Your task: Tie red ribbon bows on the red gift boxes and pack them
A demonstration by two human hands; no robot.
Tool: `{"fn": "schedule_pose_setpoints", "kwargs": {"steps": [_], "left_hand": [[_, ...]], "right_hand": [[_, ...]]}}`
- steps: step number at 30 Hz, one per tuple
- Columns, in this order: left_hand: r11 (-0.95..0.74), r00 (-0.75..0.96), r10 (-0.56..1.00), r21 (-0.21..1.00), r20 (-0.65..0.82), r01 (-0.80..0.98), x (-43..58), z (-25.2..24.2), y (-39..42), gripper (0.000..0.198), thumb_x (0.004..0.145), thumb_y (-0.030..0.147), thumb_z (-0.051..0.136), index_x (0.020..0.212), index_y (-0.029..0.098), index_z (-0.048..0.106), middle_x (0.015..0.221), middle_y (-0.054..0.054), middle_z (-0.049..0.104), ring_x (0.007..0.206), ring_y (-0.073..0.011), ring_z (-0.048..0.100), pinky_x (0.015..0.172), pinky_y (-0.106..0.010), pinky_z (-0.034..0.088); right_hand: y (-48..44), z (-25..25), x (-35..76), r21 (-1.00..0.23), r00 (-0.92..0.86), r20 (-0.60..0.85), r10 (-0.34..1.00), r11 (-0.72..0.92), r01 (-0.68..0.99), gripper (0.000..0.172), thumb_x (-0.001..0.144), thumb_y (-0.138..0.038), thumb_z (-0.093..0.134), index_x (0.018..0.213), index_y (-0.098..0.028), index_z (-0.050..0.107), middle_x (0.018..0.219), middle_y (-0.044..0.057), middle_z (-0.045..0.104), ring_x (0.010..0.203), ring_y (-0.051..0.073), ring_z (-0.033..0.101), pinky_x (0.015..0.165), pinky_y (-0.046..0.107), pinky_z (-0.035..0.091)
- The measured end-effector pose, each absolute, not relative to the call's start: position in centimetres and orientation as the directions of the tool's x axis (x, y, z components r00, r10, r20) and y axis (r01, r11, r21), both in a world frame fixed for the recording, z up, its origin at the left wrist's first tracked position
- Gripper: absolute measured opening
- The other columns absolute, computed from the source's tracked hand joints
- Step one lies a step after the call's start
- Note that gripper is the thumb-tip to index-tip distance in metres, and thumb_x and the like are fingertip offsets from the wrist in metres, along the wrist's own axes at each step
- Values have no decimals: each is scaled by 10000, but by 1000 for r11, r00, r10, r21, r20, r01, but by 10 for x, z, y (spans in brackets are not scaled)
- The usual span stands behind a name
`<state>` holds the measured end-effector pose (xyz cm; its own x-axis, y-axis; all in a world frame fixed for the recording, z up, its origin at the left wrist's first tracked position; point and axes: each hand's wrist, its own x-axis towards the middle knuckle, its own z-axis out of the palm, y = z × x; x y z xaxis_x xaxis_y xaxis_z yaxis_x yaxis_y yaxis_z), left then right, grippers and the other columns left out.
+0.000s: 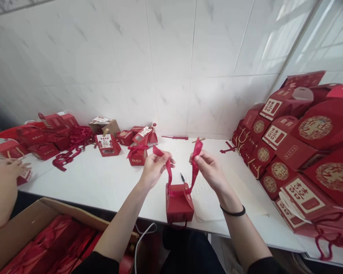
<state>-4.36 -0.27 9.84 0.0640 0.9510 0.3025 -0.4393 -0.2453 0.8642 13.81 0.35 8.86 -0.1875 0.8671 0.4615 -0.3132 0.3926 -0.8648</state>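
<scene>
A small red gift box (179,208) sits at the table's front edge, between my forearms. A red ribbon (194,173) runs across its top, and both ends rise to my hands. My left hand (157,164) pinches one end above the box's left side. In my right hand (207,165), thumb and fingers close on the other end, which stands up past the fingertips. The ribbon lies untied over the box. Just behind the box is a black pen (182,177) on a sheet of paper with writing.
Large red boxes (280,171) are stacked high at the right. Several small boxes (108,144) and ribbons stand along the wall to the left. A cardboard carton (45,205) of red boxes is at lower left. Another person's hand (8,171) rests at the far left.
</scene>
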Motion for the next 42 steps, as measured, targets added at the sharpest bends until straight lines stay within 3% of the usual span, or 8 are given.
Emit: {"fn": "schedule_pose_setpoints", "kwargs": {"steps": [4, 10, 16, 20, 23, 28, 34, 42], "left_hand": [[-228, 132, 939, 859, 319, -458, -32, 110, 0, 339, 613, 346, 784, 743, 142, 547, 577, 50, 557, 476, -88, 569, 511, -228, 482], [-302, 4, 945, 875, 328, -379, -29, 119, 3, 460, 557, 380, 803, 817, 172, 486, 572, 67, 577, 394, -77, 529, 397, -195, 431], [-331, -33, 944, 936, 329, -118, -27, 120, -1, 284, 631, 336, 745, 688, 143, 545, 610, 16, 613, 367, -74, 516, 366, -203, 444], [-305, -9, 952, 952, 305, 14, -28, 123, -6, 181, 662, 286, 704, 667, 150, 585, 532, 24, 587, 358, -86, 517, 352, -195, 434], [-308, 61, 951, 939, 302, 155, -33, 128, -11, 124, 703, 240, 645, 626, 159, 591, 463, 23, 559, 362, -96, 513, 355, -189, 410], [-441, 344, 879, 836, 329, 326, -43, 134, -19, 166, 754, 241, 596, 612, 158, 617, 578, -22, 621, 528, -128, 571, 475, -212, 425], [-391, 337, 886, 903, 317, 177, -42, 125, -15, 328, 806, 412, 559, 627, 142, 609, 550, -20, 582, 512, -124, 552, 496, -231, 436], [-172, 148, 968, 966, 202, -194, -39, 114, -1, 372, 734, 481, 634, 807, 117, 617, 694, -71, 660, 518, -136, 602, 504, -258, 488]], "right_hand": [[5, 106, 120, -843, -242, 520, 819, 445, -302, 231, 732, -420, 713, 740, -209, 618, 682, -17, 573, 635, 127, 511, 620, 255, 419], [7, 113, 110, -846, -377, 528, 761, 430, -317, 228, 764, -410, 686, 742, -204, 592, 665, 1, 616, 695, 168, 581, 705, 316, 451], [4, 112, 111, -838, -414, 542, 731, 437, -327, 209, 798, -390, 656, 742, -203, 581, 627, -8, 608, 672, 173, 591, 694, 331, 454], [6, 113, 116, -831, -333, 553, 764, 533, -157, 260, 741, -412, 702, 674, -195, 575, 636, -8, 593, 636, 153, 552, 639, 297, 429], [10, 114, 119, -846, -255, 528, 810, 528, -74, 345, 639, -409, 778, 639, -196, 506, 621, -22, 566, 614, 138, 516, 595, 269, 398], [14, 112, 121, -910, -321, 411, 853, 404, -94, 458, 571, -417, 814, 874, -199, 549, 558, -60, 521, 522, 122, 467, 523, 250, 360], [16, 105, 118, -865, -220, 501, 837, 490, -108, 352, 620, -454, 778, 638, -190, 546, 614, -29, 513, 582, 126, 464, 584, 272, 381], [-8, 91, 121, -635, -108, 762, 638, 770, 71, 216, 740, -391, 724, 657, -225, 613, 761, 19, 512, 755, 184, 501, 697, 330, 411]]}}
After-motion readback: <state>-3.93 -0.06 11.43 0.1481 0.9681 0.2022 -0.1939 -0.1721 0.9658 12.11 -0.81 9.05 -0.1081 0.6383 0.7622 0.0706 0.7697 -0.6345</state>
